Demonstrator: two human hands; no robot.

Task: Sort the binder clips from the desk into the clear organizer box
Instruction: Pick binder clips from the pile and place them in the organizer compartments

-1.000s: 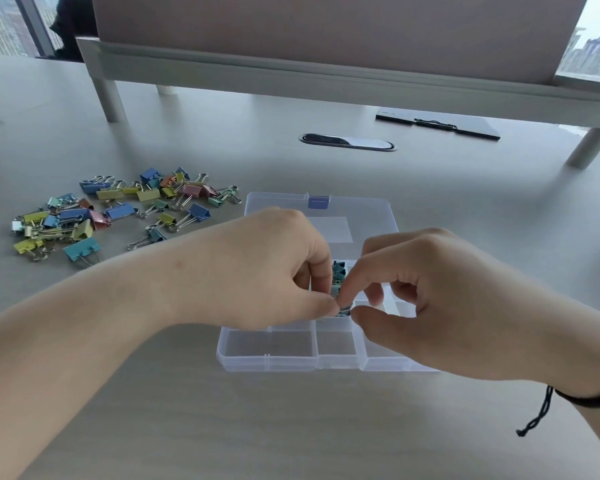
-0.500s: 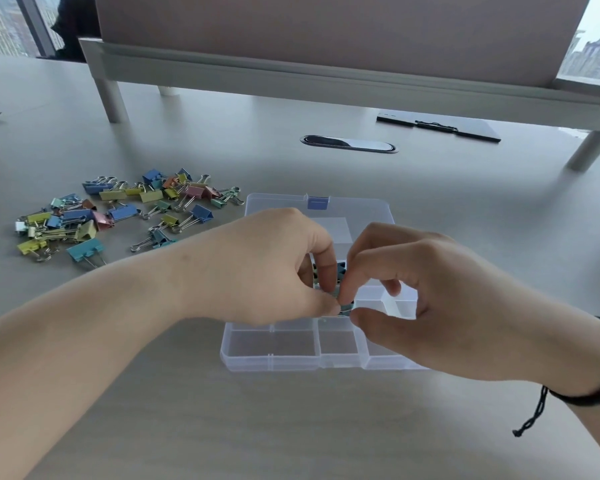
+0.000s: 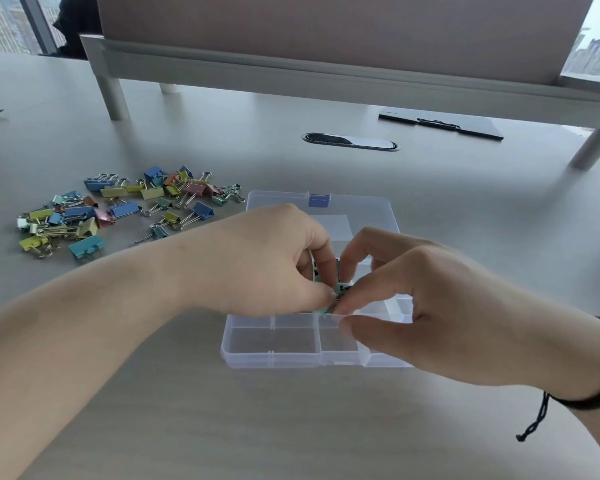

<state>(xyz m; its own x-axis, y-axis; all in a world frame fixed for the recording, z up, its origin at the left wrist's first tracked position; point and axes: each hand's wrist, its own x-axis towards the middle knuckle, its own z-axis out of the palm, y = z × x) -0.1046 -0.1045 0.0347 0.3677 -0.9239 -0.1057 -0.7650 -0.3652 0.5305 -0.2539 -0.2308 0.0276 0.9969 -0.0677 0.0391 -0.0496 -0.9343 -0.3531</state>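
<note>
Clips (image 3: 125,209) in blue, yellow, pink and teal lie in a loose heap on the desk (image 3: 326,427), at about ten o'clock from the box (image 3: 274,344). One small teal clip (image 3: 340,294) sits over the box's middle compartments, pinched between the fingertips of both hands. Left hand (image 3: 260,265) comes in from eight o'clock, its fingers curled down onto that clip; right hand (image 3: 440,306) comes in from four o'clock, forefinger and thumb closed on the same clip from the other side. More teal shows just behind the fingers, inside a compartment, too hidden to count. The box's clear lid (image 3: 354,209) lies open flat at twelve o'clock, a blue latch (image 3: 319,200) on its far edge. A dark cord (image 3: 537,417) hangs from the right wrist.
</note>
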